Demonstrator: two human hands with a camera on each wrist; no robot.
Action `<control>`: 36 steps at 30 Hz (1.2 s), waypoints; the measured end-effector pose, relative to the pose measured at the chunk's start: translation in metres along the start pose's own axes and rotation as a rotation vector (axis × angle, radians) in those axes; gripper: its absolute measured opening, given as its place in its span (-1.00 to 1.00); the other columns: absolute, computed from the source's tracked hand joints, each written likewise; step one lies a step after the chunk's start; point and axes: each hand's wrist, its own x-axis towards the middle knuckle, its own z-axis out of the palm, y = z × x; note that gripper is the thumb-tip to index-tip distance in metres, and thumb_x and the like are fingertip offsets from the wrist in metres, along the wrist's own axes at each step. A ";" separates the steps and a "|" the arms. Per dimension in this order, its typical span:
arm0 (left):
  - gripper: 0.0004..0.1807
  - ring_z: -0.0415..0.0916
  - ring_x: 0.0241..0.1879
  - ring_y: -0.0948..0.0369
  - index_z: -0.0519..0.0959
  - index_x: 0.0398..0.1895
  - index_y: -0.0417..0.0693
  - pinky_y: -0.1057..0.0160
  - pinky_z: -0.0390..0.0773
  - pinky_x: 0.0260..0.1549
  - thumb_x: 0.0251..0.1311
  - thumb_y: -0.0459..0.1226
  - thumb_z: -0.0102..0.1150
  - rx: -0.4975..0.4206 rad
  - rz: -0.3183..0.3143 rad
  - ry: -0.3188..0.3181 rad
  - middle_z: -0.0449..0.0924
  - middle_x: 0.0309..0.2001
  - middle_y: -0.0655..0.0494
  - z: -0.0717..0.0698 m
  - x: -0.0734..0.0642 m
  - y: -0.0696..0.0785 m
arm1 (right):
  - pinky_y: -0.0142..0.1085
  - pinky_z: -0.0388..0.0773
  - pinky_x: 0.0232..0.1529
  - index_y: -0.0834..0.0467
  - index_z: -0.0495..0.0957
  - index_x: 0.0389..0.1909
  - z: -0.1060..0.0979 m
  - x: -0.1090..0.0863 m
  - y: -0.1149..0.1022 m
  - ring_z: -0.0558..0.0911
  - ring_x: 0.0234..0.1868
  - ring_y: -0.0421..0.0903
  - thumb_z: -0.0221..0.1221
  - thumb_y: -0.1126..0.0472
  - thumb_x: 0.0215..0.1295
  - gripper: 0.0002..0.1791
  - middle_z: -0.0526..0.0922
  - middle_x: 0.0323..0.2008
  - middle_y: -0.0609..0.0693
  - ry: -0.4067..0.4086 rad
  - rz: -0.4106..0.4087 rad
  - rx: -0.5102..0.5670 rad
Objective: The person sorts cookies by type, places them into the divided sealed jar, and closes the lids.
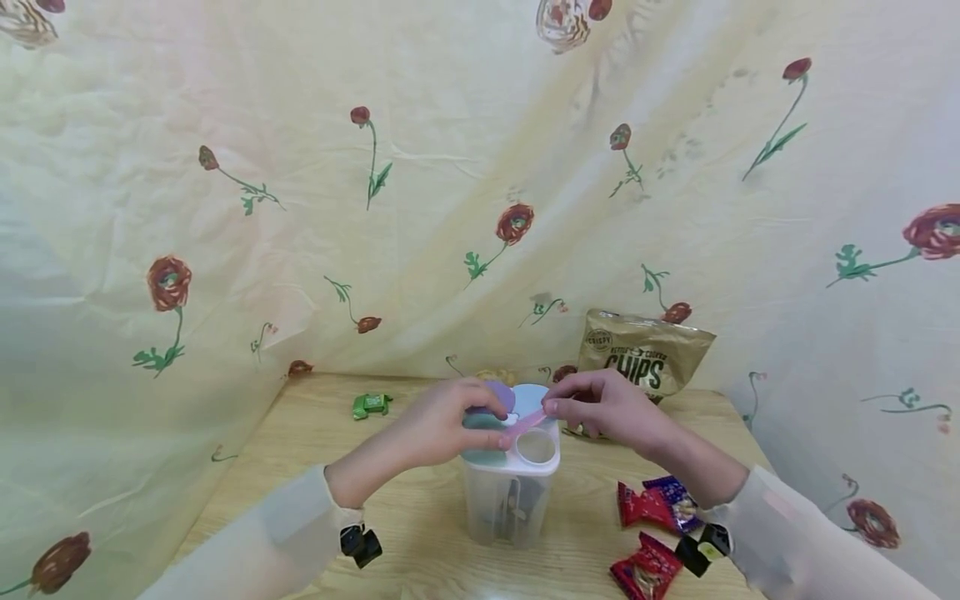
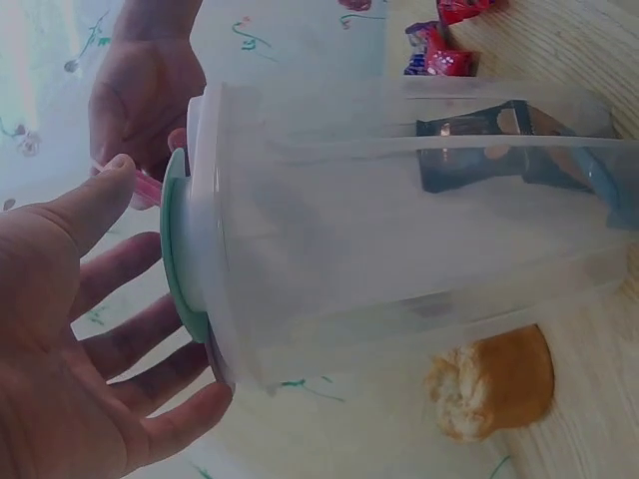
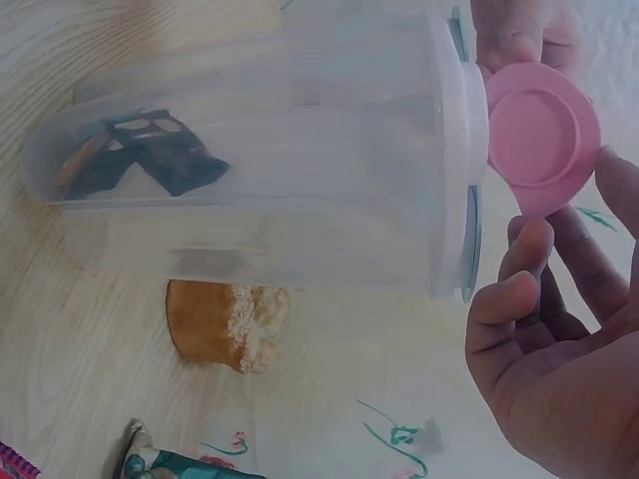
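A tall translucent plastic container stands upright on the table, its white lid fitted with coloured flip caps: green, purple, light blue and pink. The pink cap is tilted up, leaving the round opening beneath it uncovered. My right hand pinches the pink cap at its edge. My left hand reaches over the lid, thumb at the pink cap and other fingers spread along the green and purple caps. Dark packets show through the container's wall, low inside.
Behind, to the right, stands a gold chips bag. Red snack packets and a blue one lie at the right. A green packet lies back left; a piece of bread sits behind the container. A flowered cloth hangs behind.
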 end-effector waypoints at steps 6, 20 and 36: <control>-0.66 0.53 0.19 0.20 0.74 -0.09 0.16 0.07 0.52 0.22 0.13 0.05 0.49 0.012 0.028 -0.006 0.65 0.08 0.27 0.005 -0.001 -0.001 | -0.35 0.46 -0.53 0.03 0.75 -0.06 0.002 -0.008 0.007 0.44 -0.53 -0.19 0.33 0.07 0.38 -0.80 0.58 -0.41 0.09 -0.015 -0.061 -0.047; -0.62 0.40 0.32 0.13 0.70 0.01 0.15 -0.02 0.43 0.31 0.16 0.02 0.48 0.012 0.016 0.013 0.56 0.20 0.23 0.011 -0.005 -0.004 | -0.34 0.56 -0.44 0.06 0.74 -0.09 0.008 -0.012 0.019 0.57 -0.41 -0.21 0.38 0.21 0.31 -0.83 0.73 -0.13 0.01 -0.003 -0.221 -0.121; 0.02 0.31 0.45 -0.10 0.05 0.63 0.03 -0.20 0.41 0.32 0.24 0.12 0.36 -0.299 -0.293 0.030 0.25 0.53 -0.02 0.017 -0.008 -0.040 | 0.01 0.63 0.15 0.04 0.14 0.57 0.030 -0.012 0.014 0.43 0.40 0.27 0.38 -0.14 0.28 -0.05 0.31 0.49 0.20 0.095 0.058 -0.104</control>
